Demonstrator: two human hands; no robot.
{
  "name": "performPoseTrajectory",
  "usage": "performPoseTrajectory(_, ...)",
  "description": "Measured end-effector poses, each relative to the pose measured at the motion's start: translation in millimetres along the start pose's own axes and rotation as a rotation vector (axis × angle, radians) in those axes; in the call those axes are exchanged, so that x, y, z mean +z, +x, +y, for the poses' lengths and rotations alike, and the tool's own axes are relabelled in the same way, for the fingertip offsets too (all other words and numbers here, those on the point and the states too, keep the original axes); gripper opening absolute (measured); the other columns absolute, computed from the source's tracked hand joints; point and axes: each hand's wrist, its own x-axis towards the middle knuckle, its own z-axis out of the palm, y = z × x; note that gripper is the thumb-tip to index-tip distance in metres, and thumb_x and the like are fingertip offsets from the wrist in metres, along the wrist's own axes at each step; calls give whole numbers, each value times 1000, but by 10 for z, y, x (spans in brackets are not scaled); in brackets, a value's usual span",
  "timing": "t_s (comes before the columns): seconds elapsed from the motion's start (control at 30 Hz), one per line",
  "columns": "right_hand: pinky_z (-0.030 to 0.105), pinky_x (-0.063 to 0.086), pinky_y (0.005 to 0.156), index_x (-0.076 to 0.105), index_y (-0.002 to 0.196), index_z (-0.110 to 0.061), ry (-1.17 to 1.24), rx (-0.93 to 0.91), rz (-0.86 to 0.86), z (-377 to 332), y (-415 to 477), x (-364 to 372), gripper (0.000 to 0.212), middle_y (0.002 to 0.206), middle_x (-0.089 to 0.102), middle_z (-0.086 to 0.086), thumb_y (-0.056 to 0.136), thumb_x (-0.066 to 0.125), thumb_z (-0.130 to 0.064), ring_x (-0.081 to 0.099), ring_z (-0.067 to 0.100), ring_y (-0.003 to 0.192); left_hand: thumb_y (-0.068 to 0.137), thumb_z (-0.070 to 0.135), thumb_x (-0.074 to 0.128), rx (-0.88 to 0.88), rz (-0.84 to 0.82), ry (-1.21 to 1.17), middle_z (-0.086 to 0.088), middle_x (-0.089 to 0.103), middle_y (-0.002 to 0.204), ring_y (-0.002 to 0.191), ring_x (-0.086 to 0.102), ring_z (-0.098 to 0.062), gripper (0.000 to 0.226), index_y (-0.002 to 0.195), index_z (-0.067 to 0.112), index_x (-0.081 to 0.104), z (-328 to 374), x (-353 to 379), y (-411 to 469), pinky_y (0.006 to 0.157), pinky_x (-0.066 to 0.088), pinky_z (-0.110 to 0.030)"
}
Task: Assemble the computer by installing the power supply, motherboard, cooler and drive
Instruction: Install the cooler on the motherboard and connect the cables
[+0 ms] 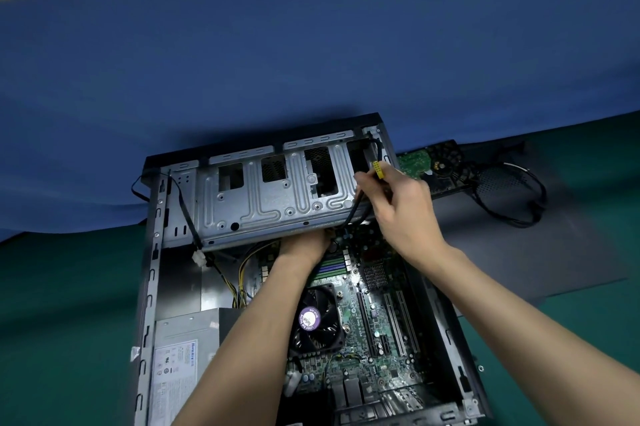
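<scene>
Two hands at work. Right hand (403,207): fingers (363,181) pinch the yellow connector (379,170) beside the drive cage (270,193). Left hand (304,247) reaches under the cage, fingers hidden; cannot tell their state. Power supply (183,353), motherboard (377,328) and cooler (317,321) appear seated. Drive (429,162) lies on the tabletop (69,287), upper right, not yet installed.

The drive cage (263,197) is bare stamped grey metal with a dull sheen, the power supply (187,332) is plain metal bearing a paper label (175,370), the fan (317,321) is black plastic, the plug (380,170) is yellow plastic, and the worktop (69,304) is matt green, backed by smooth blue cloth (311,62).
</scene>
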Motion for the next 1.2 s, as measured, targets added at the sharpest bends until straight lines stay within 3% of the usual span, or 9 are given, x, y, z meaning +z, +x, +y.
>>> performPoseTrajectory(0.1, 46, 43, 72, 61, 81, 5, -11, 45, -22, -64, -88, -37, 36, 78, 61, 16, 94, 58, -29, 56, 33, 76, 98, 16, 45, 61, 9, -48, -3, 52, 132, 119, 51, -5, 41, 138, 15, 39, -17, -87, -156, 103, 32, -15)
performPoseTrajectory(0.23, 38, 37, 90, 73, 87, -4, -170, 91, 55, -147, -231, -62, 32, 105, 49, 12, 90, 62, -34, 44, 29, 102, 96, 20, 53, 40, -19, 157, -11, 63, 113, 105, 60, -29, 19, 113, 11, 56, 53, -355, -557, 82, 45, -35)
performPoseTrajectory(0.4, 29, 40, 68, 71, 85, -17, 6, 172, -74, -286, -441, -154, 22, 82, 57, -1, 92, 60, -34, 56, 20, 78, 90, 54, 41, 127, 271, 57, -8, 63, 113, 106, 59, -23, 57, 123, 9, 55, 219, -627, -1125, 90, 45, -31)
performPoseTrajectory(0.47, 28, 46, 72, 69, 93, -19, 26, 151, -129, -351, -549, -141, 10, 85, 62, 0, 93, 61, -25, 59, 14, 79, 81, 54, 51, 173, 419, -78, 0, 68, 87, 76, 63, -16, 50, 101, 11, 66, 313, -779, -1296, 69, 47, -25)
performPoseTrajectory(0.53, 20, 44, 66, 60, 94, -22, 70, 135, -166, -411, -653, -124, 5, 82, 61, -2, 92, 63, -18, 56, 7, 71, 79, 43, 64, 270, 486, -175, 3, 62, 85, 77, 55, -13, 35, 96, 12, 65, 344, -807, -1343, 74, 39, -20)
performPoseTrajectory(0.7, 22, 40, 57, 52, 81, -21, 64, 192, -321, -435, -835, -131, 20, 66, 59, -2, 87, 70, -26, 50, 7, 57, 91, 22, 61, 425, 265, -323, 2, 62, 91, 87, 52, -16, 14, 99, 11, 68, 158, -698, -1284, 80, 44, -32)
performPoseTrajectory(0.83, 37, 56, 72, 64, 107, -26, 137, 329, -450, -363, -935, -227, 22, 79, 68, -5, 86, 71, -24, 66, 14, 68, 94, 29, 55, 422, 207, -332, 4, 51, 92, 89, 48, -12, 21, 106, 18, 69, -49, -535, -1197, 78, 44, -29)
performPoseTrajectory(1.03, 35, 49, 63, 65, 86, -13, -269, 192, 183, -212, -782, -480, 6, 70, 65, -2, 90, 66, -18, 62, 22, 64, 95, 46, 42, 437, -37, -206, 7, 39, 92, 88, 40, -9, 41, 130, 31, 57, 103, -431, -986, 77, 34, -21)
performPoseTrajectory(1.2, 41, 51, 81, 65, 107, -14, -216, 379, 17, 46, -472, -519, 34, 83, 68, -1, 88, 64, -43, 64, 23, 85, 96, 38, 51, 278, -73, -111, -4, 64, 109, 101, 60, -28, 31, 117, 21, 67, 421, -290, -801, 82, 44, -35)
